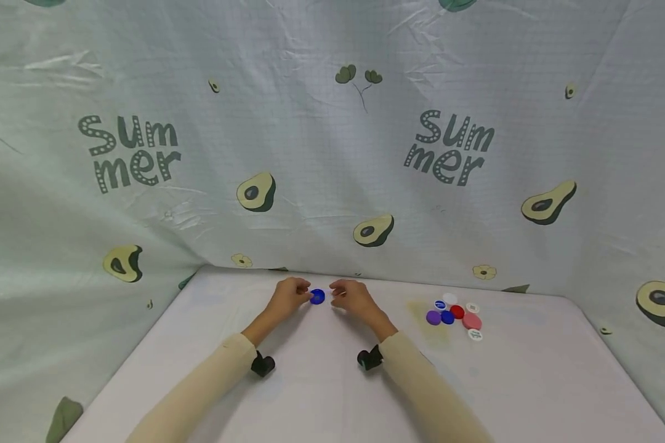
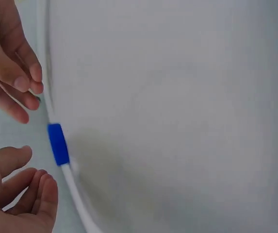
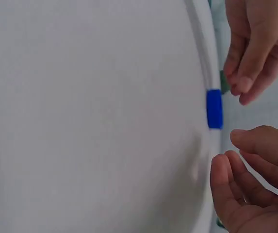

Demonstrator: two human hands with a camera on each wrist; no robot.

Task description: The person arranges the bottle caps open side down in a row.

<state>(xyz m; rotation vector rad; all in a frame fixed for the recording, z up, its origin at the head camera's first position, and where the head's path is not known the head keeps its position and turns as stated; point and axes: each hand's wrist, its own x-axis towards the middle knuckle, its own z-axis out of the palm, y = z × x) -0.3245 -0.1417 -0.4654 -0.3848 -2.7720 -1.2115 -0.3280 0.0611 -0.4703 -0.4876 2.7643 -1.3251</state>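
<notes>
A round blue bottle cap (image 1: pixel 318 296) lies near the far edge of the table, between the two hands. My left hand (image 1: pixel 289 299) is just left of it, fingers loosely bent, with the fingertips close to the rim. On the other side, my right hand (image 1: pixel 356 298) hovers a little farther off, its thumb and fingers parted and holding nothing. Both wrist views show the blue cap (image 2: pixel 58 144) side-on, with a gap between it and the fingertips of the left hand (image 2: pixel 22 189) and the right hand (image 3: pixel 255 174).
Right of the hands, several caps form a loose cluster, among them a purple cap (image 1: pixel 433 317), a red cap (image 1: pixel 457 312), a pink cap (image 1: pixel 472 321) and a printed white cap (image 1: pixel 475 335). Behind the white table (image 1: pixel 321 381) hangs an avocado-patterned sheet (image 1: pixel 310 141).
</notes>
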